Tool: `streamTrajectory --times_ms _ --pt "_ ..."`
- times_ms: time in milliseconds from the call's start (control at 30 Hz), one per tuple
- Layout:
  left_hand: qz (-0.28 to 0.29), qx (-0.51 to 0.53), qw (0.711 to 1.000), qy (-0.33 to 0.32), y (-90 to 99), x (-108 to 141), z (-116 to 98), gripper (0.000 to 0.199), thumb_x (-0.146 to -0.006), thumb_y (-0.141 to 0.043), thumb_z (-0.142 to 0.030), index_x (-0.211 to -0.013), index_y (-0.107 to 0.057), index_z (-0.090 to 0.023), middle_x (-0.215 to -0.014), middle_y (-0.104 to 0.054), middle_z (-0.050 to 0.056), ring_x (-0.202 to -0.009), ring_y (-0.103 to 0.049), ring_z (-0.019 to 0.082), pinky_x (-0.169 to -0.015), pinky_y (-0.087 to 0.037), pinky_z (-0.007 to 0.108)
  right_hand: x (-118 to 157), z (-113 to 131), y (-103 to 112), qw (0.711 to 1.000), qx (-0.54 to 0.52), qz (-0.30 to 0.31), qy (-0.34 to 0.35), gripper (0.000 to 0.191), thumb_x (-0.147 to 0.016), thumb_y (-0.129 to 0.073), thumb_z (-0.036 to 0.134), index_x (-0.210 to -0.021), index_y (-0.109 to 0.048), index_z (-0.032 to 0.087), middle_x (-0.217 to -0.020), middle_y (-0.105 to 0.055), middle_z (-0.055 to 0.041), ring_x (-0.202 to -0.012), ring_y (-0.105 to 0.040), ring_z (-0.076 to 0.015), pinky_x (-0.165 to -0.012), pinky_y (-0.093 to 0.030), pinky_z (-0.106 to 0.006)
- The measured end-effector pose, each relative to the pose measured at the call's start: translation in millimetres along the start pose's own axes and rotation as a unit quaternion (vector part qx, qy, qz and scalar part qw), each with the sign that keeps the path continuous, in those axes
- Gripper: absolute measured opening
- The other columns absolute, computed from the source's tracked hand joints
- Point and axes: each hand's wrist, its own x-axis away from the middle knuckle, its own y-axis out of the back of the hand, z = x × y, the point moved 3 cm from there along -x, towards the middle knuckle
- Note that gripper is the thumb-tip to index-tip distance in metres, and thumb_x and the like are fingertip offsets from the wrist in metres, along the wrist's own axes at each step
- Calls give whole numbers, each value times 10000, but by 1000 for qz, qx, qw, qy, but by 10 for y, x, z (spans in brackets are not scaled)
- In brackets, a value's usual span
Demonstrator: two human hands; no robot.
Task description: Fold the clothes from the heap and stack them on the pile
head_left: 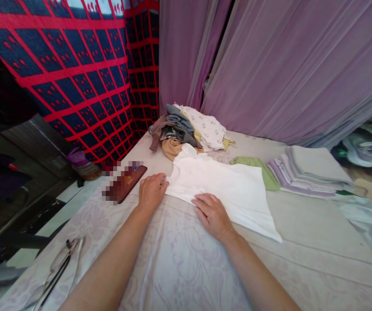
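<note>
A white T-shirt [234,185] lies spread on the bed, its hem end pointing right and toward me. My left hand [152,190] is closed on the shirt's left corner, thumb and fingers pinched together on the cloth. Along the near edge rests my right hand [213,216], its fingers stretched out on the fabric and the thumb apart from them. The shirt's far left part touches a heap of crumpled clothes [181,127].
Folded green cloth [270,175] and a stack of folded grey and purple cloths [315,168] lie right. At left are a phone [132,183], eyeglasses [56,268] and a purple-lidded jar [84,164] beyond the bed edge. Purple curtains [270,65] hang behind.
</note>
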Motion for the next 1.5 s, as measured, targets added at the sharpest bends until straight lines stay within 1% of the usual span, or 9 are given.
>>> streamTrajectory --times_ms 100,200,300,400,533,700,967,1133,1500 --pt "-46 3 999 -7 61 21 -51 278 -833 -502 -209 -1088 -614 -217 -1031 -641 86 -955 -561 253 -829 -389 375 25 8 -14 1000 25 -10 -1 270 -896 -485 233 -1090 -672 250 -1157 -646 -66 -1114 -518 -242 -939 -445 -442" --pt "-74 50 992 -91 114 89 -276 334 -795 -461 -88 -1053 -631 -216 -1093 -621 75 -1037 -535 238 -900 -389 381 42 67 9 999 47 -27 4 276 -897 -484 236 -1104 -668 242 -1214 -625 -65 -1160 -495 -262 -952 -437 -467" --pt "26 122 964 -233 27 221 -602 319 -784 -446 -64 -962 -656 -227 -997 -657 52 -972 -573 199 -878 -431 339 80 142 29 999 38 -28 4 307 -897 -473 224 -1154 -641 220 -1208 -622 -86 -1143 -517 -253 -956 -454 -451" --pt "124 144 936 -298 -128 352 -787 300 -800 -432 -79 -945 -656 -217 -937 -676 55 -891 -603 188 -814 -470 315 179 146 56 999 29 -14 -12 315 -899 -468 223 -1168 -631 209 -1187 -630 -101 -1118 -551 -238 -957 -473 -432" --pt "132 156 931 -302 -225 375 -775 340 -750 -452 -56 -986 -645 -207 -1000 -667 70 -984 -573 207 -894 -448 360 430 19 147 998 43 4 -39 339 -892 -494 251 -1212 -603 225 -1291 -579 -91 -1202 -514 -249 -1015 -434 -468" --pt "109 139 946 -273 -192 317 -730 237 -781 -473 -131 -898 -663 -211 -896 -668 66 -897 -568 216 -862 -429 386 816 -255 325 993 67 -8 -98 401 -900 -484 285 -1297 -532 251 -1320 -561 -84 -1238 -493 -246 -1032 -409 -491" --pt "91 53 968 -230 -180 310 -708 238 -859 -461 -280 -953 -667 -206 -920 -664 78 -893 -566 241 -813 -416 396 1198 -849 809 949 151 -112 -252 270 -894 -439 267 -1016 -674 212 -1015 -698 -75 -969 -619 -223 -877 -480 -402" --pt "63 31 968 -239 -178 288 -678 273 -898 -419 -298 -954 -671 -212 -905 -660 72 -875 -566 231 -803 -430 365 1256 -1189 987 927 134 -21 -350 193 -827 -517 268 -915 -682 222 -960 -686 -42 -907 -601 -205 -823 -466 -345" --pt "52 -20 977 -204 -166 273 -655 315 -888 -418 -316 -1026 -672 -191 -925 -645 74 -897 -559 245 -810 -466 378 1117 -1106 1090 935 171 72 -302 166 -879 -459 221 -820 -612 198 -868 -627 -49 -883 -549 -186 -780 -399 -281"
